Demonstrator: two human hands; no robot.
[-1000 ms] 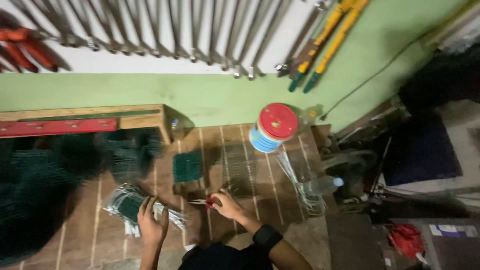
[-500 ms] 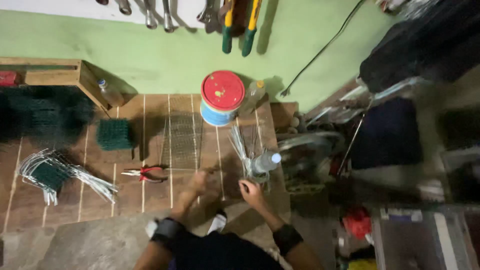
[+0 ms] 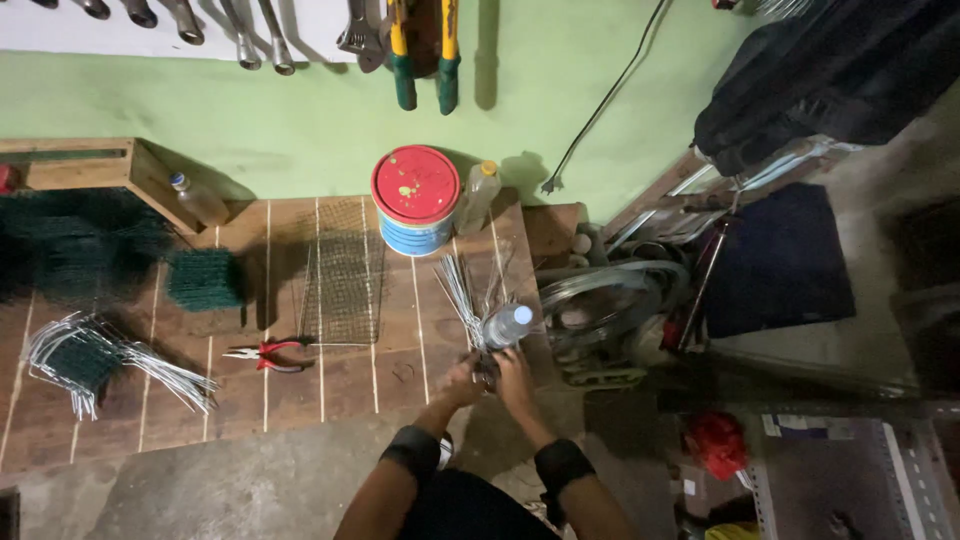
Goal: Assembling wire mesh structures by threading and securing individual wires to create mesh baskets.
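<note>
Lower centre: left hand (image 3: 462, 382) and right hand (image 3: 513, 372) meet at base of wire bundle (image 3: 463, 295); both grips pressed around it. Bundle's long axis runs up frame, tips fanning toward red-lidded can (image 3: 415, 190). Clear bottle (image 3: 505, 326) touches bundle, hides part. Bench (image 3: 330, 385) edge just below hands; free boards left, up to pliers (image 3: 262, 354). Fingers dim, hard to make out.
</note>
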